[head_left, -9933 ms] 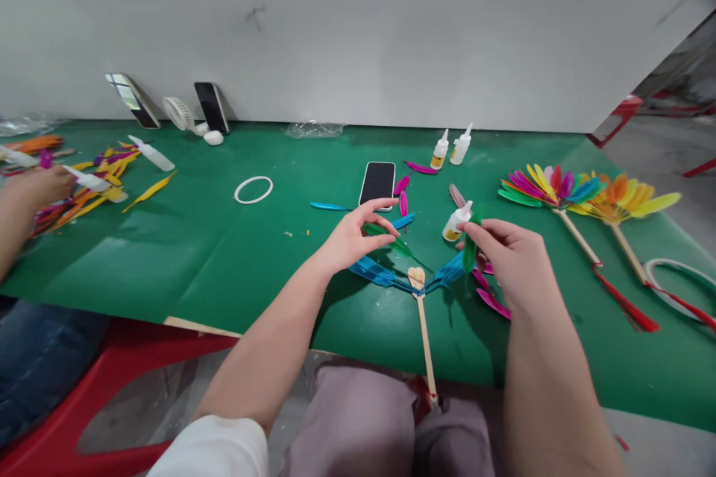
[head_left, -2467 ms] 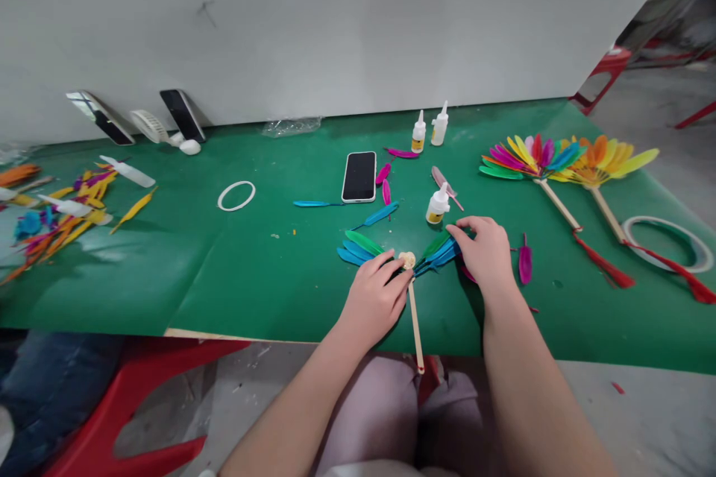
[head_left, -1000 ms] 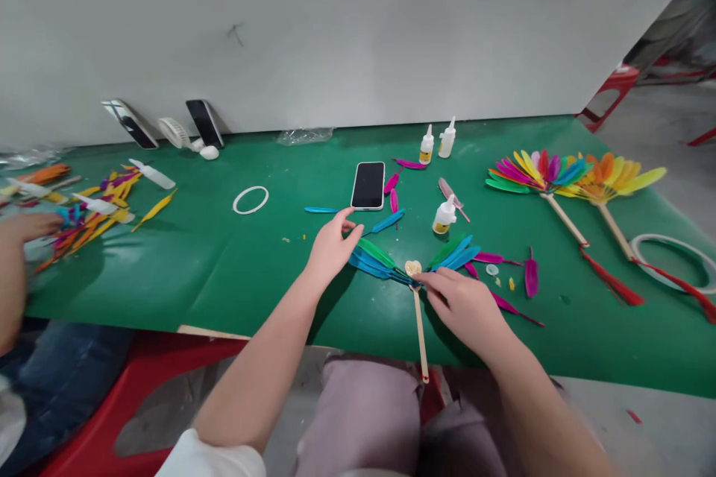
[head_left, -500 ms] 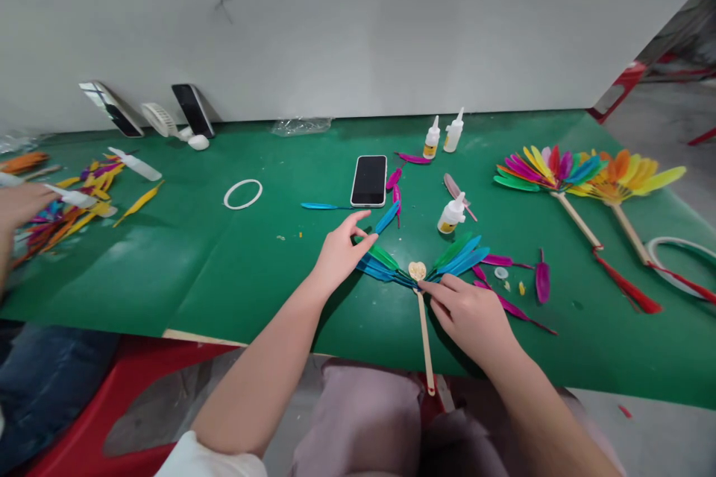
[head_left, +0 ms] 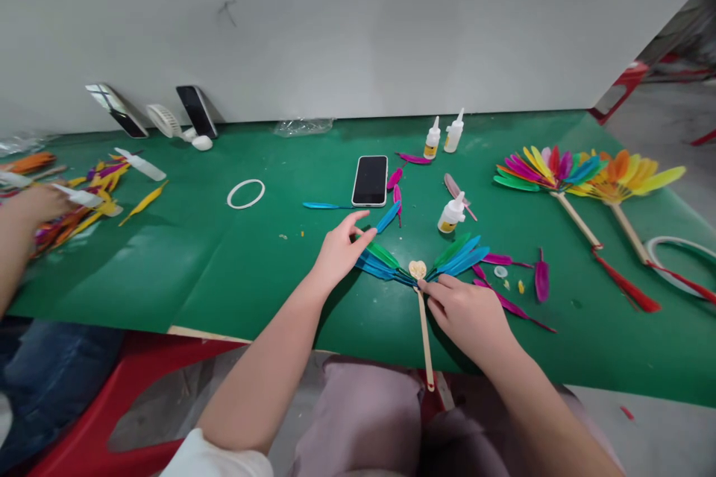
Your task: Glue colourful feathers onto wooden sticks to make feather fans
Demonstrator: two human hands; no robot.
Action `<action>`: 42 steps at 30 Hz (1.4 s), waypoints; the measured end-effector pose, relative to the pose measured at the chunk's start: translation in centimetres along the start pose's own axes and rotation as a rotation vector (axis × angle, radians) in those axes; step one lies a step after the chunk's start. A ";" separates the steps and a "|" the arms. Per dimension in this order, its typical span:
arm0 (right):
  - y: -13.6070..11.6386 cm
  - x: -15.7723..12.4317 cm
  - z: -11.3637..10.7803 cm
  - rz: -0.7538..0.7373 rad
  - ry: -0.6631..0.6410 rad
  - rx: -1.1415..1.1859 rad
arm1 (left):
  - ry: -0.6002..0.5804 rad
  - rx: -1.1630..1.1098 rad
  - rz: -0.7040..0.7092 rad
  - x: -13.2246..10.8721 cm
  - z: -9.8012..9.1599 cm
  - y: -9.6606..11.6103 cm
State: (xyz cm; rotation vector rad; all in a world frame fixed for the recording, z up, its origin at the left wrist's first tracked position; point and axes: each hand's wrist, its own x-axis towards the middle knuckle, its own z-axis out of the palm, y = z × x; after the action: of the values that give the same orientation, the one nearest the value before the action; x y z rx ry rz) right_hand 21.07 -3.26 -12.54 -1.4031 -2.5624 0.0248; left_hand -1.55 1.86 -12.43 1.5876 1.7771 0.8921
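A half-made feather fan lies near the table's front edge: a wooden stick (head_left: 426, 339) with a heart-shaped top (head_left: 417, 269) and blue and green feathers (head_left: 380, 261) spread to both sides. My left hand (head_left: 337, 250) rests with its fingers apart on the left-side feathers. My right hand (head_left: 464, 309) presses its fingertips on the stick just under the heart. A small glue bottle (head_left: 450, 212) stands just beyond the fan. Loose magenta feathers (head_left: 541, 279) lie to the right.
A black phone (head_left: 370, 180), two glue bottles (head_left: 441, 136) and a white ring (head_left: 245, 194) lie on the green table (head_left: 235, 261). Two finished fans (head_left: 582, 179) sit at right. A co-worker's hand (head_left: 33, 205) works over a feather pile at far left.
My right hand left the right-side feathers and came to the stick's top. My left hand left the stick and went onto the left-side feathers.
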 end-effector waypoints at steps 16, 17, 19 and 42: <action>-0.5 0.1 -0.4 0.047 -0.080 -0.029 | 0.097 0.006 -0.046 -0.1 -0.6 -0.4; -0.6 0.2 -0.4 0.052 -0.093 -0.027 | 0.097 0.006 -0.044 0.0 -0.6 -0.4; -0.6 0.2 -0.5 0.061 -0.110 -0.030 | 0.090 0.006 -0.038 -0.1 -0.6 -0.4; 0.7 -0.3 0.6 0.095 0.031 0.353 | -0.054 0.112 0.136 -0.1 -0.5 -0.7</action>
State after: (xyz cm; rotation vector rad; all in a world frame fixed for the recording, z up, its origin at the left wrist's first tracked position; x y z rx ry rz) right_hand 21.74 -3.07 -13.26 -1.3705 -2.3183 0.4434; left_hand -2.38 1.64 -12.65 1.8053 1.7250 0.8151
